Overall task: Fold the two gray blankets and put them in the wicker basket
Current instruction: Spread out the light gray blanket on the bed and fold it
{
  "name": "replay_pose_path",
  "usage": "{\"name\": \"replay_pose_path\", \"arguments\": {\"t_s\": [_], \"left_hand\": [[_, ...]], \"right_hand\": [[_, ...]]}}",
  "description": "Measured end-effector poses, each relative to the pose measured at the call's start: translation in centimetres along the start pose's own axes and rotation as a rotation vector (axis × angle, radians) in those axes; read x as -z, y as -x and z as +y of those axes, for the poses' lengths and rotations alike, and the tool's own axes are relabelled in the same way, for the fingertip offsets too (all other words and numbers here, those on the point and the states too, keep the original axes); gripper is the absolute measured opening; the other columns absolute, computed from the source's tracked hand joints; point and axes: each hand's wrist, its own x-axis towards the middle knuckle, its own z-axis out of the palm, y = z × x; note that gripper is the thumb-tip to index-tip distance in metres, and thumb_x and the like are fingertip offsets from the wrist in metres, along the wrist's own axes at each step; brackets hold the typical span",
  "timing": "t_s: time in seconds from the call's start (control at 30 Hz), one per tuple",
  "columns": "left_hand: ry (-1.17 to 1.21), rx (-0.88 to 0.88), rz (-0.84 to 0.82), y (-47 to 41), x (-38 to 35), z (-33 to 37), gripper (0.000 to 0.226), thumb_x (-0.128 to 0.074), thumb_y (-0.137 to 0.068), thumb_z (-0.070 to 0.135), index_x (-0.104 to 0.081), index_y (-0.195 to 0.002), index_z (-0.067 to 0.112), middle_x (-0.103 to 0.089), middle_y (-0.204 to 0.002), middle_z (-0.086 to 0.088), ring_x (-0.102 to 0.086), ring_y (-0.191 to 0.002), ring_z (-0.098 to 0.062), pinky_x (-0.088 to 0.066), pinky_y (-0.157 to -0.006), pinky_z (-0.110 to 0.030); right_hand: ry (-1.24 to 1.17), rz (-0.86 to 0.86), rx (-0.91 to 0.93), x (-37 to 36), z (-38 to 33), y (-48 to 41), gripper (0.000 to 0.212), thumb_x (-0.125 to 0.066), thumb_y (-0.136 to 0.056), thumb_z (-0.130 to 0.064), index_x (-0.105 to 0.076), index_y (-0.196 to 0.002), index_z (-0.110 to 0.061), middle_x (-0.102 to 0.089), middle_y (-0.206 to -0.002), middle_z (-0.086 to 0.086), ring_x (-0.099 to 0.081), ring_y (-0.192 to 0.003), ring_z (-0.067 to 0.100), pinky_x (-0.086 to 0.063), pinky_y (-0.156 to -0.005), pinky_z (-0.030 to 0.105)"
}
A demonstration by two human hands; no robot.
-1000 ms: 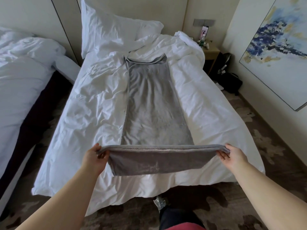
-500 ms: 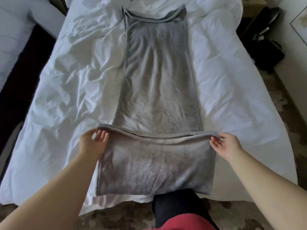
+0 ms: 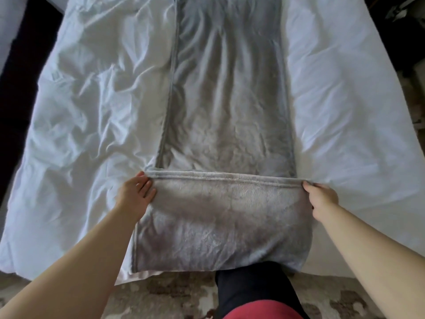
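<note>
One gray blanket (image 3: 227,107) lies as a long narrow strip down the middle of the white bed (image 3: 92,116). Its near end is doubled back over the strip, so a flap (image 3: 220,222) covers the part nearest me, and that end hangs slightly over the bed's foot edge. My left hand (image 3: 136,195) holds the flap's left corner, fingers lying on top of the fabric. My right hand (image 3: 320,199) grips the flap's right corner with curled fingers. The second blanket and the wicker basket are out of view.
Wrinkled white bedding spreads on both sides of the blanket. A dark gap (image 3: 20,72) runs along the bed's left side. Patterned brown carpet (image 3: 165,293) lies below the bed's foot, where my dark-trousered leg (image 3: 255,288) stands.
Both hands carried the blanket's near edge away from me and laid it over the strip, making a flap. The camera tilted down and closer to the bed.
</note>
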Motion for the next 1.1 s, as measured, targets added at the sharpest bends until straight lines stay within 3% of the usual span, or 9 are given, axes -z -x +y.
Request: {"name": "replay_pose_path", "arguments": {"t_s": [0.1, 0.23, 0.37, 0.53, 0.67, 0.77, 0.87, 1.0, 1.1], "left_hand": [[-0.068, -0.020, -0.006, 1.5, 0.9, -0.3, 0.039, -0.043, -0.094, 0.008, -0.051, -0.131, 0.015, -0.054, -0.094, 0.002, -0.049, -0.117, -0.016, -0.038, -0.100, -0.030], [-0.121, -0.024, 0.031, 4.6, 4.0, -1.9, 0.035, -0.043, -0.092, 0.005, -0.053, -0.121, 0.023, -0.049, -0.084, 0.003, -0.049, -0.082, -0.009, -0.041, -0.078, -0.023], [-0.277, 0.049, 0.273, 6.2, 9.4, -5.9, 0.015, -0.055, -0.087, 0.005, -0.056, -0.098, 0.014, -0.047, -0.072, -0.003, -0.044, -0.060, -0.014, -0.040, -0.047, -0.023], [-0.259, 0.301, 0.280, 6.8, 13.8, -12.1, 0.048, -0.068, -0.085, 0.028, -0.049, -0.128, 0.018, -0.051, -0.098, -0.005, -0.052, -0.088, -0.020, -0.046, -0.073, -0.033], [0.013, 0.332, 0.163, 4.9, 14.0, -15.0, 0.055, -0.056, -0.093, 0.040, -0.039, -0.141, 0.021, -0.048, -0.123, -0.006, -0.044, -0.130, -0.023, -0.035, -0.107, -0.039], [0.122, 0.287, 0.134, 4.2, 12.6, -15.4, 0.029, -0.055, -0.094, 0.038, -0.057, -0.117, 0.020, -0.058, -0.107, 0.002, -0.053, -0.115, -0.016, -0.039, -0.100, -0.035], [0.228, 0.289, 0.162, 5.1, 11.9, -14.9, 0.018, -0.061, -0.091, 0.033, -0.060, -0.094, 0.014, -0.062, -0.095, 0.000, -0.061, -0.090, -0.013, -0.048, -0.086, -0.027], [0.274, 0.262, 0.182, 7.4, 12.1, -13.6, 0.021, -0.066, -0.087, 0.024, -0.059, -0.103, 0.010, -0.062, -0.100, -0.003, -0.062, -0.087, -0.015, -0.051, -0.076, -0.024], [0.279, 0.174, 0.187, 9.5, 12.5, -12.3, 0.037, -0.067, -0.087, 0.020, -0.056, -0.122, 0.014, -0.063, -0.114, -0.002, -0.062, -0.096, -0.015, -0.051, -0.080, -0.026]], "right_hand": [[0.026, 0.035, 0.000, 0.0, 0.4, 1.2, 0.044, -0.069, -0.085, -0.040, -0.068, -0.104, 0.001, -0.062, -0.094, 0.016, -0.057, -0.083, 0.029, -0.045, -0.074, 0.037], [0.043, 0.030, 0.001, 1.5, 2.0, 4.6, 0.038, -0.069, -0.084, -0.039, -0.059, -0.073, -0.004, -0.058, -0.084, 0.016, -0.056, -0.077, 0.029, -0.049, -0.076, 0.043], [0.005, 0.022, -0.131, 3.6, 8.4, 8.1, 0.026, -0.072, -0.083, -0.022, -0.058, -0.084, 0.000, -0.059, -0.087, 0.014, -0.052, -0.069, 0.026, -0.049, -0.067, 0.040], [-0.294, -0.225, -0.590, 5.1, 17.3, 10.1, 0.038, -0.062, -0.092, -0.022, -0.052, -0.124, -0.003, -0.053, -0.091, 0.010, -0.053, -0.074, 0.020, -0.044, -0.088, 0.039], [-0.567, -0.352, -0.665, 4.1, 19.9, 9.9, 0.049, -0.056, -0.096, -0.028, -0.043, -0.137, -0.006, -0.054, -0.119, 0.015, -0.056, -0.109, 0.026, -0.042, -0.094, 0.040], [-0.784, -0.359, -0.646, 3.1, 20.1, 9.7, 0.058, -0.054, -0.097, -0.029, -0.031, -0.146, -0.008, -0.038, -0.145, 0.016, -0.040, -0.134, 0.030, -0.036, -0.107, 0.043], [-0.861, -0.327, -0.637, 2.6, 19.5, 10.3, 0.047, -0.059, -0.093, -0.032, -0.046, -0.131, -0.008, -0.049, -0.131, 0.010, -0.047, -0.126, 0.025, -0.039, -0.105, 0.039], [-0.929, -0.313, -0.617, 3.3, 17.9, 12.2, 0.022, -0.063, -0.090, -0.033, -0.062, -0.101, -0.014, -0.064, -0.099, 0.000, -0.061, -0.089, 0.014, -0.049, -0.077, 0.030], [-0.950, -0.290, -0.551, 5.2, 16.8, 14.3, 0.014, -0.064, -0.090, -0.028, -0.064, -0.094, -0.015, -0.066, -0.090, 0.002, -0.063, -0.082, 0.016, -0.051, -0.065, 0.031]]}}
